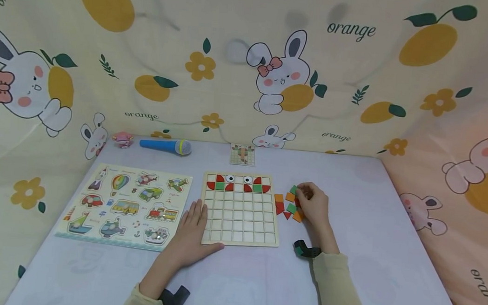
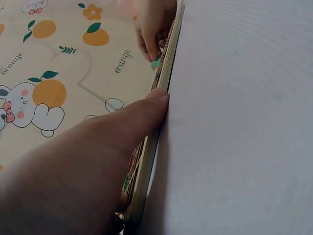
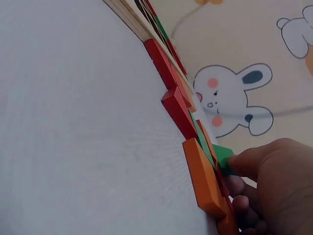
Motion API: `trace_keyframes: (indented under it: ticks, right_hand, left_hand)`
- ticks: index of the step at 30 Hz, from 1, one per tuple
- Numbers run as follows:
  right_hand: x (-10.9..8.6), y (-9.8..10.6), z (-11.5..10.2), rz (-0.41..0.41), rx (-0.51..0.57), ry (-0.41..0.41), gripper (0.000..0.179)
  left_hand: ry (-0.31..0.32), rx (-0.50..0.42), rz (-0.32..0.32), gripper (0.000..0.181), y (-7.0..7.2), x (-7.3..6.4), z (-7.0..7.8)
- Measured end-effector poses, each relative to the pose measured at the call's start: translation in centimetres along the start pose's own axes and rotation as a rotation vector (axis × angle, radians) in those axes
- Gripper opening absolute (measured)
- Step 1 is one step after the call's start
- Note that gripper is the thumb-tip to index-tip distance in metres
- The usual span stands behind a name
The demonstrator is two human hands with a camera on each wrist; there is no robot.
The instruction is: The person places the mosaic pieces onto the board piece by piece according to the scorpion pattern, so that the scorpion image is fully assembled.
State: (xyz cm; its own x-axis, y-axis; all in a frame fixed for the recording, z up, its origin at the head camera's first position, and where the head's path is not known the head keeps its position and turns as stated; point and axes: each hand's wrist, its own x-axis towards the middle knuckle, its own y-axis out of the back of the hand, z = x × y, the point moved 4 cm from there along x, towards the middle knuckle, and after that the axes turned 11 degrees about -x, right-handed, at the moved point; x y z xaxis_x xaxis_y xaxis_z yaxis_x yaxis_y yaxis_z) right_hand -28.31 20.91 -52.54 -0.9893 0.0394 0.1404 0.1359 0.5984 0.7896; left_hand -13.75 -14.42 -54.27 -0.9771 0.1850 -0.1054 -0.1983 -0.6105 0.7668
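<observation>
A square wooden grid board (image 1: 240, 236) lies on the table, with red and green pieces and two eye pieces (image 1: 247, 180) in its upper rows. My left hand (image 1: 190, 235) rests at the board's left edge, fingers straight, with the thumb against the near edge. To the right of the board my right hand (image 1: 314, 206) pinches a green block (image 3: 223, 155) among a small pile of loose pieces. An orange block (image 3: 201, 178) and a red block (image 3: 179, 111) lie in that pile. The curled fingers partly hide the pieces under them.
A vehicle picture puzzle board (image 1: 133, 206) lies left, close to the left hand. Behind the grid board stands a small pattern card (image 1: 242, 154). A blue toy microphone (image 1: 164, 146) and a pink toy (image 1: 122, 139) sit at the table's back edge, before a printed cloth (image 1: 231, 91).
</observation>
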Motion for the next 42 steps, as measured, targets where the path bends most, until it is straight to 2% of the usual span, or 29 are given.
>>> trace_keyframes:
  ticks: [8, 15, 22, 29, 42]
  right_hand:
    - [-0.06, -0.68, 0.45, 0.001, -0.001, -0.028, 0.023]
    - [0.14, -0.72, 0.34, -0.006, -0.013, 0.003, 0.026]
    - [0.14, -0.9, 0.15, -0.044, -0.057, 0.002, 0.038]
    - [0.09, -0.99, 0.18, -0.045, -0.08, 0.009, 0.038]
    - [0.06, -0.71, 0.23, -0.019, -0.04, -0.017, 0.039]
  left_hand:
    - [0.001, -0.002, 0.002, 0.122, 0.17, -0.19, 0.31]
    - [-0.001, -0.019, -0.001, 0.123, 0.29, -0.19, 0.39]
    - [0.007, -0.015, -0.016, 0.124, 0.23, -0.17, 0.33]
    - [0.003, -0.024, -0.014, 0.124, 0.29, -0.21, 0.48]
    - [-0.001, -0.018, 0.0, 0.123, 0.29, -0.2, 0.55]
